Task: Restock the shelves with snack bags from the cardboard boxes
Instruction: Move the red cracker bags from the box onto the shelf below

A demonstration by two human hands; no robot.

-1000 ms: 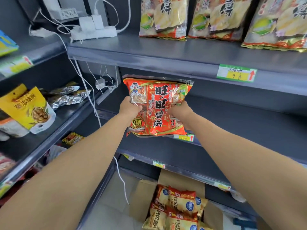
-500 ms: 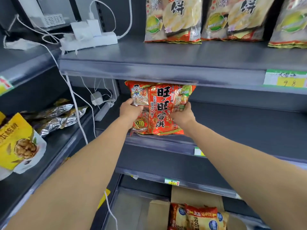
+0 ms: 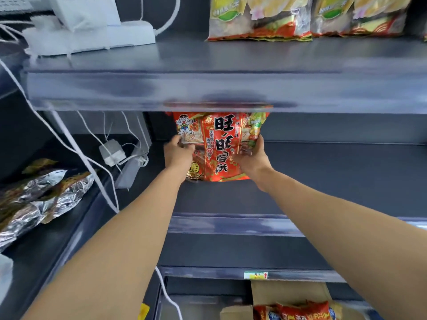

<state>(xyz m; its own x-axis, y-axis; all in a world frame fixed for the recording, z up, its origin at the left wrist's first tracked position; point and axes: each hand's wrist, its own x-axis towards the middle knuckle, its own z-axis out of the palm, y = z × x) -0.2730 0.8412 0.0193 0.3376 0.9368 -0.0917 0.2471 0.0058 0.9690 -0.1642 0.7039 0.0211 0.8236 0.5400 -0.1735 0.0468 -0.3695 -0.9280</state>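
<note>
On the far left, crumpled silver foil snack bags [image 3: 39,199] are lying flat on the dark grey side shelf [image 3: 76,227]. Above them, a white power strip with a plugged-in adapter [image 3: 92,31] is sitting on the left end of the upper grey metal shelf [image 3: 208,88], and thin white cables [image 3: 69,146] are hanging down from it past a small white plug block [image 3: 112,152] behind the middle shelf's left end.

Moving toward the centre, the left hand [image 3: 179,153] is grasping the left edge of the red and orange printed snack bag with large black characters [image 3: 221,146], fingers wrapped over the front near the cartoon figure. The bag is standing upright near the left end of the middle dark grey shelf [image 3: 323,181], its bottom edge appearing to rest on the shelf surface and its top hidden behind the front lip of the upper shelf. The right hand [image 3: 251,155] is gripping the bag's right edge, thumb reaching up along the side. Both bare forearms are stretching in from the bottom corners.

Higher up to the right, yellow-green and red snack bags [image 3: 305,17] are standing in a row on the upper shelf. Lower right, a small green and yellow price label [image 3: 255,275] is sitting on the bottom shelf's front rail, and beneath it an open brown cardboard box [image 3: 286,294] is showing red and orange snack bags with blue round marks [image 3: 300,310] inside.
</note>
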